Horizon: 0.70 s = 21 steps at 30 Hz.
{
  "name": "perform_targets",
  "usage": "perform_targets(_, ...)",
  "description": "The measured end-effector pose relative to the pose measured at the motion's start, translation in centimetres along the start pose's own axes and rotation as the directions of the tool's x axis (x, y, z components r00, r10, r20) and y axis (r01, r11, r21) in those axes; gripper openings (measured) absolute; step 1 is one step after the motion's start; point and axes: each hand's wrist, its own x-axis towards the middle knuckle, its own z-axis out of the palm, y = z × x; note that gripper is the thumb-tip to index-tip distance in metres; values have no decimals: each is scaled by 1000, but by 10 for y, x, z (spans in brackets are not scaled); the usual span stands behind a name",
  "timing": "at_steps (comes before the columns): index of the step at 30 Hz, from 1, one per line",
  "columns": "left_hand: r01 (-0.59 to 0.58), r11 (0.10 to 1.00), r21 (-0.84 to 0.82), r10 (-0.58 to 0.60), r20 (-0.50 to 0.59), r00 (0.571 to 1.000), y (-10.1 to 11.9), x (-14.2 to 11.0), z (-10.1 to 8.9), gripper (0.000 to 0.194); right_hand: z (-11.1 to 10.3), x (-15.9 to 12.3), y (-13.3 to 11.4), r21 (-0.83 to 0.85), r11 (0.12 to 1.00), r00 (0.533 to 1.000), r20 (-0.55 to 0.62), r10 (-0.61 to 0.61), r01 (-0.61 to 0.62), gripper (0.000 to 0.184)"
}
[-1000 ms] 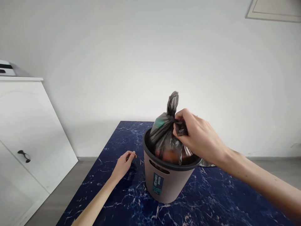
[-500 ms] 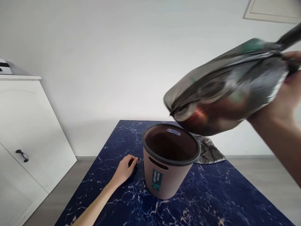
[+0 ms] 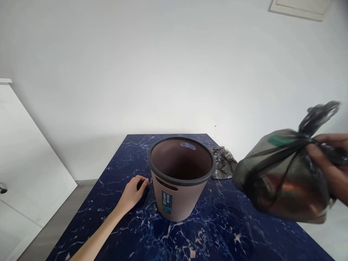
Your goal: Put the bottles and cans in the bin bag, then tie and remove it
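My right hand (image 3: pixel 330 165) is closed round the tied neck of a full dark grey rubbish bag (image 3: pixel 282 186), which hangs in the air at the right, above the table's right edge. A pinkish-brown bin (image 3: pixel 178 197) with a dark rim stands open and empty in the middle of the dark blue marbled table (image 3: pixel 217 232). My left hand (image 3: pixel 133 192) rests on the table just left of the bin, its fingers curled with nothing seen in them.
A crumpled grey plastic bag (image 3: pixel 223 165) lies on the table behind the bin to the right. A white cabinet (image 3: pixel 24 159) stands at the left. A white wall rises behind the table.
My right hand has lifted the tied bag out of the bin and swung it to the right and down. The bin is now empty. My left hand stays beside it.
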Motion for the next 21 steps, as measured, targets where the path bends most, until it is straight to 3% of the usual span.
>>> perform_targets(6, -13, 999, 29, 13, -15, 1000, 6, 1, -3, 48, 23, -41, 20, 244, 946, 946, 293, 140, -215, 21)
perform_targets(12, -26, 999, 37, 27, -17, 999, 9, 2, -4, 49, 28, -39, 51, 251, 880, 838, 488, 244, -403, 24)
perform_targets(19, -29, 999, 30, 30, -39, 999, -9, 8, 2, 49, 39, -19, 121, 160, 884, 795, 527, 299, -439, 26)
perform_targets(21, -21, 999, 34, 23, -50, 998, -16, 9, 3, 49, 46, -23, 130, 122, 915, 836, 466, 288, -384, 26)
